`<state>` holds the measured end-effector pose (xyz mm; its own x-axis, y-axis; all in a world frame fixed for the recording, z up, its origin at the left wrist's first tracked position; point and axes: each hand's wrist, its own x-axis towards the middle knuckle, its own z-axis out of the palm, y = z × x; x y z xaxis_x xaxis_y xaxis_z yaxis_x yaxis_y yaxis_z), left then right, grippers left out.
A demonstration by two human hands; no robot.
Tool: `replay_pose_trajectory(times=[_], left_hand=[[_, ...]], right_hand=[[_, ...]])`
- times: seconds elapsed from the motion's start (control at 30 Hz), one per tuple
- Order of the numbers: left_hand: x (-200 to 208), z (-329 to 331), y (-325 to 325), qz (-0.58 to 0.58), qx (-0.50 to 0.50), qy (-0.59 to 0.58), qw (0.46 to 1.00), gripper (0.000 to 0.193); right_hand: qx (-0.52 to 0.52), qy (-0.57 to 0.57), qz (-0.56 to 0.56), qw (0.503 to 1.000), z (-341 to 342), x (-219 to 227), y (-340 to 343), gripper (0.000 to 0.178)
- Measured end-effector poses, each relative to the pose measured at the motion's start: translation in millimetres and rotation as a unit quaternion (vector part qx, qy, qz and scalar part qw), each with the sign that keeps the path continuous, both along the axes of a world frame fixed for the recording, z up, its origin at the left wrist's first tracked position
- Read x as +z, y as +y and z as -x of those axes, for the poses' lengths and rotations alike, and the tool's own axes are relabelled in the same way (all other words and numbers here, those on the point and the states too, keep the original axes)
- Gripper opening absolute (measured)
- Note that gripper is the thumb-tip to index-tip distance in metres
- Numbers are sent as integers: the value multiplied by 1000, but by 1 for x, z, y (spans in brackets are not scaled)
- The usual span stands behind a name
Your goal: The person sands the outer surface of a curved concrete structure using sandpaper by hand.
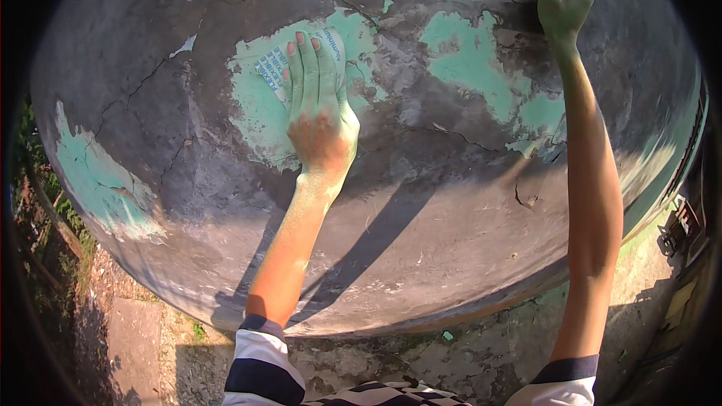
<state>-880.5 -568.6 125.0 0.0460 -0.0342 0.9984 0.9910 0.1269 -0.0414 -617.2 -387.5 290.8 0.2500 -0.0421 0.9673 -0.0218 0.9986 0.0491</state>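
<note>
A cracked grey wall [226, 143] fills the view, sunlit, with green patches [466, 53] where paint has peeled. Below the wall lies broken concrete ground [466, 353]; left of it, plants [45, 210].
</note>
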Motion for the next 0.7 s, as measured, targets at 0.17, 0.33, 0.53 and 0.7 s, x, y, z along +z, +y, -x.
replay_pose_trajectory(times=[0.17,0.33,0.53,0.7], left_hand=[[-53,-31,12,90,-72,14,993,61],[-18,-45,19,81,-72,29,994,56],[-7,-74,40,53,-69,16,996,59],[-40,-79,49,111,-35,65,991,81]], right_hand=[[-22,69,50,996,-50,4,39,40],[-5,88,9,996,-38,9,32,52],[-4,77,3,997,-41,3,40,50],[17,63,-9,998,-39,4,39,49]])
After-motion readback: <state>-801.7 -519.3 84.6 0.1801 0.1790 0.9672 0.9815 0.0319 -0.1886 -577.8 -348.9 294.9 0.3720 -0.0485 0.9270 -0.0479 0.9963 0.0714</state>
